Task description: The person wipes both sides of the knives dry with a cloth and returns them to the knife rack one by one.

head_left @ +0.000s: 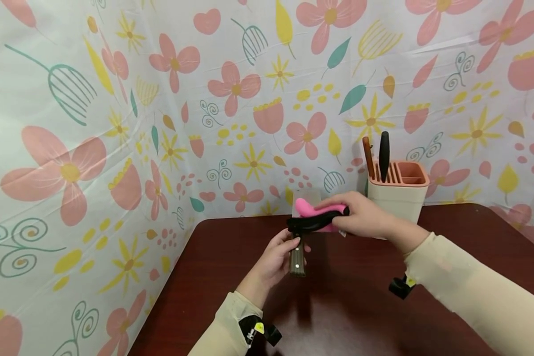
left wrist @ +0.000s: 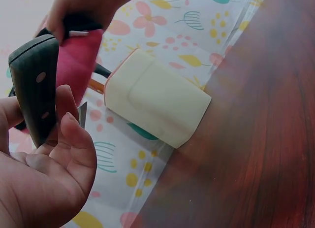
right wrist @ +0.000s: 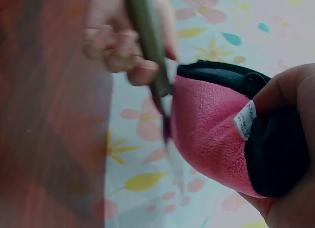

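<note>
My left hand (head_left: 271,259) grips a knife by its dark riveted handle (head_left: 297,259), which points down toward me. The blade (head_left: 312,194) rises beyond it, mostly covered in the head view. A folded pink cloth with black edging (head_left: 306,207) lies against the blade, held by my right hand (head_left: 360,215) with fingers bent over it. In the right wrist view the cloth (right wrist: 211,124) shows a white tag (right wrist: 244,120) under the thumb, and the blurred knife handle (right wrist: 147,46) is beside it. The left wrist view shows the handle (left wrist: 34,85) resting in the fingers.
A cream knife block (head_left: 398,200) with an orange slotted top stands behind my right hand. A brown handle (head_left: 368,157) and a black handle (head_left: 384,155) stick out of it. The dark red table (head_left: 213,291) meets a flower-print sheet (head_left: 249,123) at the back and left.
</note>
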The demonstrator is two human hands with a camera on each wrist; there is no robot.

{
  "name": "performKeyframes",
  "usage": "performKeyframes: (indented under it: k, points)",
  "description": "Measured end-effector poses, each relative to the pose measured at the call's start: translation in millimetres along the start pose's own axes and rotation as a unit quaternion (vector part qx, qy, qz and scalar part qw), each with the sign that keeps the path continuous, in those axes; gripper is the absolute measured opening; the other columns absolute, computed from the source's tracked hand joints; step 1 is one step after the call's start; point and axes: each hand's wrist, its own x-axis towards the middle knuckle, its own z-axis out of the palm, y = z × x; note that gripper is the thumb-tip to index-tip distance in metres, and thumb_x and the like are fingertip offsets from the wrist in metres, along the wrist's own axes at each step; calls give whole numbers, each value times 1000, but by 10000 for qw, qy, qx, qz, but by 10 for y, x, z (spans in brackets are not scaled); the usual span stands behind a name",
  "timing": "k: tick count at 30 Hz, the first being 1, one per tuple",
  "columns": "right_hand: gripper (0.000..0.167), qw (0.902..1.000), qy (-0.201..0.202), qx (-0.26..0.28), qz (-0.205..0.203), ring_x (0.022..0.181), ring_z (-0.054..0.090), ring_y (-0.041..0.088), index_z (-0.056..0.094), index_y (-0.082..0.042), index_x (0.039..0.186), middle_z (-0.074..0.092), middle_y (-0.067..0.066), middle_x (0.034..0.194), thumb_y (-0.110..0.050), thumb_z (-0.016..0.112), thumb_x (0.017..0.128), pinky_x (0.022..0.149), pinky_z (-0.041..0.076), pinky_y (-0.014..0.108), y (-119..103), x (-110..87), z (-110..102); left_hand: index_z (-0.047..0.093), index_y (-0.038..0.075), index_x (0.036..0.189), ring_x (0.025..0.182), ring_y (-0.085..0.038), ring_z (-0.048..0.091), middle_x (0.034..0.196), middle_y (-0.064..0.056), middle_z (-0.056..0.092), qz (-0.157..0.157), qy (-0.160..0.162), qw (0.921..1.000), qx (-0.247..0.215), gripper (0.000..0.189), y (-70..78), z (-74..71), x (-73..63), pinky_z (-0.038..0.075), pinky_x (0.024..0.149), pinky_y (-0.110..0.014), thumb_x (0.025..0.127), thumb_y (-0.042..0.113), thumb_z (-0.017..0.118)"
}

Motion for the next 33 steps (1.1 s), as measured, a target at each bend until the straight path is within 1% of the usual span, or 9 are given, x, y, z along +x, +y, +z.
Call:
performKeyframes:
  k: [6, 12, 15, 19, 22, 24, 27, 30, 33]
  points:
    - [47, 9960, 874, -190, -35, 42, 42, 8, 68, -13, 133, 63, 6, 69, 1, 61, 89, 42, 38, 27, -6, 219, -209, 46, 11, 136, 68, -13, 69, 91, 2, 73, -23, -40, 10000, 19, 28, 4, 13, -4, 60, 67, -28, 109, 17, 47]
    - [51, 9893, 1334, -365, 470, 41, 36, 11, 61, -15, 143, 62, 9, 66, -3, 54, 94, 43, 36, 28, 82, 438, -220, 45, 10, 137, 68, -13, 68, 92, 1, 72, -89, -84, 9999, 66, 29, -2, 39, -7, 60, 70, -28, 109, 17, 46]
    - [54, 9866, 1325, -663, 686, 42, 36, 12, 58, -16, 146, 69, 15, 93, -4, 52, 94, 45, 38, 28, 168, 517, -129, 46, 10, 137, 68, -13, 68, 92, 1, 72, -78, -96, 9999, 108, 29, -5, 47, -15, 60, 70, -28, 109, 18, 46]
    - [53, 9840, 1189, -1061, 799, 45, 39, 17, 58, -16, 146, 64, 19, 132, -5, 53, 94, 47, 40, 30, 334, 578, 60, 47, 10, 136, 67, -12, 69, 92, 1, 73, -50, -124, 9998, 126, 28, -15, 48, -15, 60, 69, -28, 109, 19, 47]
    - [53, 9820, 1110, -1376, 658, 68, 57, 25, 58, -13, 146, 60, 20, 145, -5, 54, 93, 62, 46, 35, 460, 607, 208, 47, 10, 136, 67, -12, 69, 92, 2, 73, -44, -114, 9998, 124, 29, -25, 39, -5, 60, 69, -28, 108, 18, 48]
    - [56, 9813, 1059, -1505, 571, 96, 65, 31, 55, -10, 148, 55, 19, 152, -5, 56, 93, 76, 48, 41, 530, 613, 287, 46, 10, 137, 67, -12, 68, 92, 2, 72, -52, -113, 9999, 111, 30, -31, 33, 1, 60, 68, -28, 109, 18, 48]
    - [62, 9829, 927, -1524, 453, 136, 55, 36, 48, -5, 153, 48, 18, 157, -4, 58, 92, 100, 49, 49, 596, 606, 369, 44, 11, 139, 68, -13, 68, 93, 2, 72, -59, -125, 9999, 91, 31, -47, 24, 5, 60, 69, -28, 109, 18, 47]
    - [65, 9846, 815, -1501, 376, 148, 43, 39, 44, -2, 154, 45, 18, 160, -4, 58, 91, 111, 45, 54, 614, 607, 402, 44, 12, 139, 69, -13, 68, 93, 2, 72, -28, -159, 9998, 104, 31, -51, 10, 6, 60, 71, -29, 109, 18, 47]
    - [63, 9855, 727, -1484, 372, 133, 57, 38, 47, -3, 153, 47, 21, 158, -4, 57, 90, 98, 50, 49, 582, 614, 410, 43, 12, 140, 69, -13, 68, 93, 2, 72, 12, -180, 9998, 115, 32, -42, -8, 1, 60, 72, -29, 109, 18, 47]
